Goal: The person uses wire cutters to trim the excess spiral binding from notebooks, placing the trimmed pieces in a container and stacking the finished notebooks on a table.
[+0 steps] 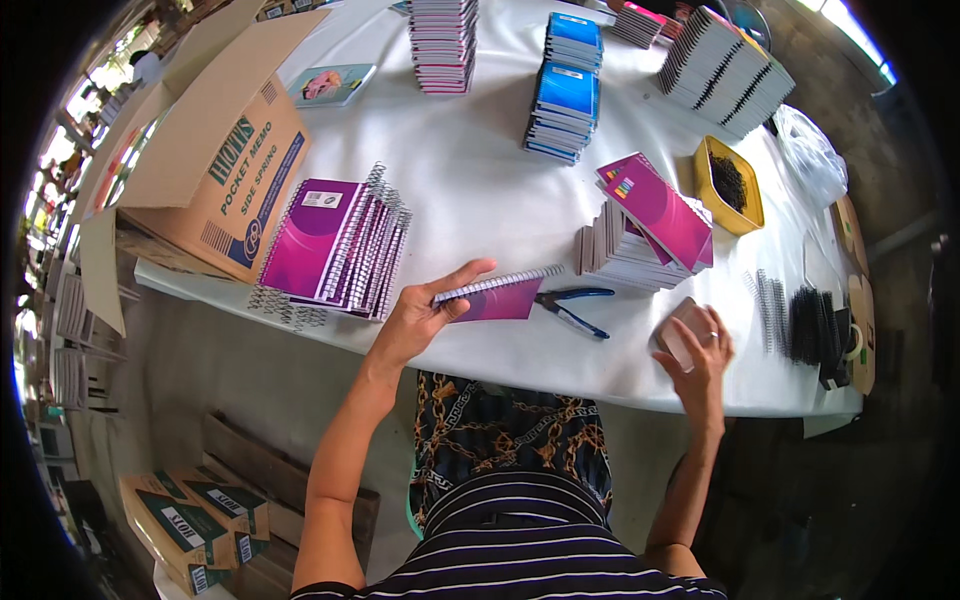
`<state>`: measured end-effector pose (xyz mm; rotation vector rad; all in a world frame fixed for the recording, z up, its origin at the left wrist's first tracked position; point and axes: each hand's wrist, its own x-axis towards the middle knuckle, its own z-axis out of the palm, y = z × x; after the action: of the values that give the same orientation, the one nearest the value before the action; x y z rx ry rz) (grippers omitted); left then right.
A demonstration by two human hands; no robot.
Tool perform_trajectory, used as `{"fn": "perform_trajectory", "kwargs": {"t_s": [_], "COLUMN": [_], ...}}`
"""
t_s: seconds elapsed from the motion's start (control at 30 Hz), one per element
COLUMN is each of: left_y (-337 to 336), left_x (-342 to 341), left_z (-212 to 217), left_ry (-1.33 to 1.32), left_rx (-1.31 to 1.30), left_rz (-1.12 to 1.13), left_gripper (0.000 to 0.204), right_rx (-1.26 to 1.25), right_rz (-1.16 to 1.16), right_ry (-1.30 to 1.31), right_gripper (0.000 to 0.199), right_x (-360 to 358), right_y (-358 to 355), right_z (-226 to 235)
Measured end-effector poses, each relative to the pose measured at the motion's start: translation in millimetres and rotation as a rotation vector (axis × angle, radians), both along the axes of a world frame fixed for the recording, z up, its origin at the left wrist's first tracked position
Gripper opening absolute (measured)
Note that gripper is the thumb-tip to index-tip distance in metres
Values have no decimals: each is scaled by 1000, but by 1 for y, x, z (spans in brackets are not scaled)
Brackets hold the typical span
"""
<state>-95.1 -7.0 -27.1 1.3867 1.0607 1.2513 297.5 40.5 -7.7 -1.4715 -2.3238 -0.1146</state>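
My left hand (425, 315) grips a small purple spiral-bound notebook (497, 297) by its left end, just above the white table (470, 180). Blue-handled pliers (572, 305) lie right beside the notebook. My right hand (697, 352) rests near the table's front edge on a pale, flat piece (680, 322) that looks like a cover sheet. A pile of unbound purple notebooks (645, 235) stands just behind and between both hands.
A row of bound purple notebooks (335, 245) leans at the left, next to an open cardboard box (215, 150). Blue (565, 100) and striped stacks (443, 40) stand farther back. A yellow tray (728, 185) and black spiral coils (805, 320) lie at the right.
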Motion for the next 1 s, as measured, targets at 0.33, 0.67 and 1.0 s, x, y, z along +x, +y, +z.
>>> {"fn": "perform_trajectory", "kwargs": {"t_s": [0.33,0.67,1.0], "left_y": [-17,-21,-21], "left_x": [33,58,64], "left_z": [-23,13,29], "left_ry": [221,978,1016], "left_rx": [66,400,411], "left_rz": [279,636,650], "left_gripper": [57,63,74], "right_rx": [48,-29,-392], "right_rz": [269,520,605], "right_ry": [61,346,538], "right_gripper": [45,47,33], "right_x": [-110,-146,-146], "right_y": [20,-43,-33], "right_z": [-50,23,26]}}
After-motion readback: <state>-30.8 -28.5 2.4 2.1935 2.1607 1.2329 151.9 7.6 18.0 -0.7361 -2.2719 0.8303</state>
